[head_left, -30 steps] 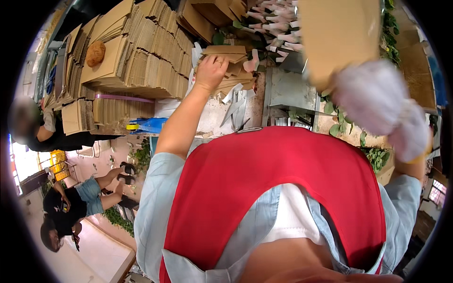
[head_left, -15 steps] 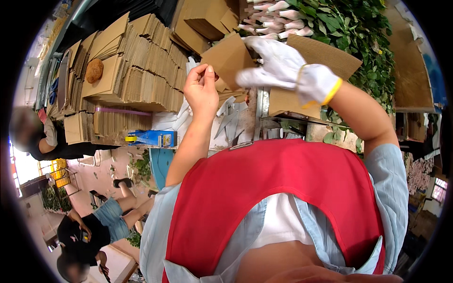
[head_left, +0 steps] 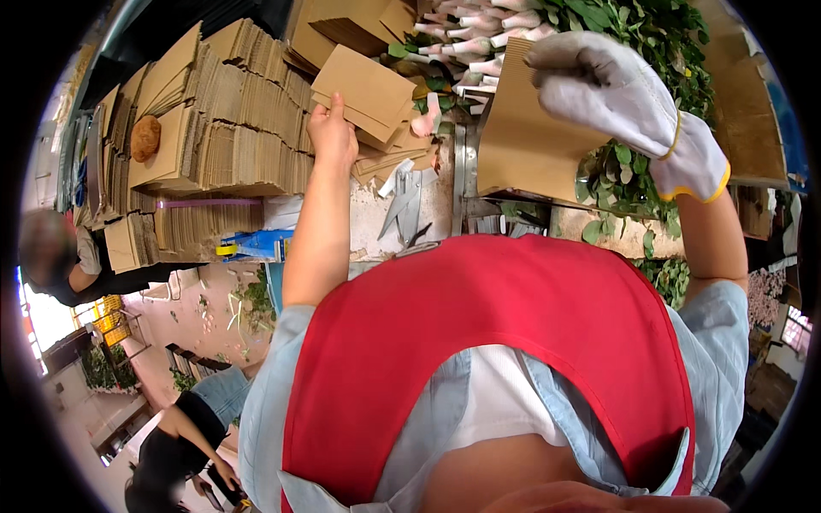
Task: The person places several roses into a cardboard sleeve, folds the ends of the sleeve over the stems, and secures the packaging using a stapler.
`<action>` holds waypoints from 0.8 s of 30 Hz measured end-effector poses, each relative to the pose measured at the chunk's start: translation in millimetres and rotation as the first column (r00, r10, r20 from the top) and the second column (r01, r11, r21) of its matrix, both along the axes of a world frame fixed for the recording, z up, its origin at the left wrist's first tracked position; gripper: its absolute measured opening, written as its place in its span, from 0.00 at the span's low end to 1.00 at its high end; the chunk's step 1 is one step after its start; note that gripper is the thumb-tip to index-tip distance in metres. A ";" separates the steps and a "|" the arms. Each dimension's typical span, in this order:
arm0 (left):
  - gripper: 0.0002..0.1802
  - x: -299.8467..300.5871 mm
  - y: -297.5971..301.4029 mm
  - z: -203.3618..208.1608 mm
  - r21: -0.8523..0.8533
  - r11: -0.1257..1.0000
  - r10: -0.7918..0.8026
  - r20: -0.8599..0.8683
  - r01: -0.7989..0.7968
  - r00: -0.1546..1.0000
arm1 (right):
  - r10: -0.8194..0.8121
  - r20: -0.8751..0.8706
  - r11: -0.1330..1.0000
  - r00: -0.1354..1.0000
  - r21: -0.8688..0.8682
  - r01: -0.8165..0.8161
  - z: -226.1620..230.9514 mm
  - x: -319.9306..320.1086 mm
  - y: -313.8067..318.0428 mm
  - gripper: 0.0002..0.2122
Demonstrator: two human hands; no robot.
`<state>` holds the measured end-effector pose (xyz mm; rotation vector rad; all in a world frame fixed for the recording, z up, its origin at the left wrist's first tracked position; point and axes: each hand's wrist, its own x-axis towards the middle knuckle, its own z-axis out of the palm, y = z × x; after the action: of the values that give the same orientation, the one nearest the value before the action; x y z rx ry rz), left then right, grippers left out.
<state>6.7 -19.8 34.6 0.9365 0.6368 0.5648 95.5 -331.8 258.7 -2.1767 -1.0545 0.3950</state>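
Observation:
My bare left hand (head_left: 333, 137) is closed on the lower left edge of a few flat brown cardboard sheets (head_left: 366, 85), its thumb lying on top. To the right, my right hand (head_left: 607, 98) wears a white glove with a yellow cuff. Its fingers are curved and apart from the thumb, with nothing visible between them. The fingertips overlap the upper edge of a bent corrugated cardboard sheet (head_left: 522, 154); whether they touch it is unclear. Beyond that sheet lie several pale pink flower heads in white netting sleeves (head_left: 492, 43), beside leafy green stems (head_left: 624, 43).
Tall cardboard stacks (head_left: 248, 103) fill the left, with a brown roundish lump (head_left: 145, 138) on top. A blue tape dispenser (head_left: 256, 245) sits at the table edge. Grey strips (head_left: 404, 214) and cardboard pieces (head_left: 398, 158) lie mid-table. One person (head_left: 175, 436) bends at lower left; another (head_left: 77, 261) is at far left.
My left hand has moved left and now grips the cardboard sheets. My gloved hand has moved right, away from them. The corrugated sheet beside it has changed shape. The lower-left person has shifted.

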 end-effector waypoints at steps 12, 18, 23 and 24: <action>0.20 6.9 -22.4 93.0 0.573 0.773 -0.159 -0.242 0.274 0.957 | 0.107 -0.896 0.915 0.431 0.259 0.311 -34.3 30.0 -47.2 0.29; 0.17 -20.9 -97.3 22.9 0.924 0.033 -0.299 -0.355 0.381 0.886 | -0.001 -0.910 1.000 0.414 0.002 0.007 -177.9 17.8 -127.3 0.22; 0.19 7.1 -117.7 -46.2 0.862 -0.296 -0.653 -0.497 0.411 0.572 | -0.029 -0.760 0.967 0.649 0.144 0.212 -222.7 -28.6 -75.1 0.29; 0.29 5.4 -111.6 -49.3 0.741 -0.429 -0.506 -0.670 0.516 0.542 | -0.029 -0.614 0.987 0.789 0.108 0.121 -225.2 -26.6 -67.9 0.29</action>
<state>12.1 -131.4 -14.7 2.5552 -0.6300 -0.1059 68.9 -399.7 33.5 -1.7567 -0.6007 0.8901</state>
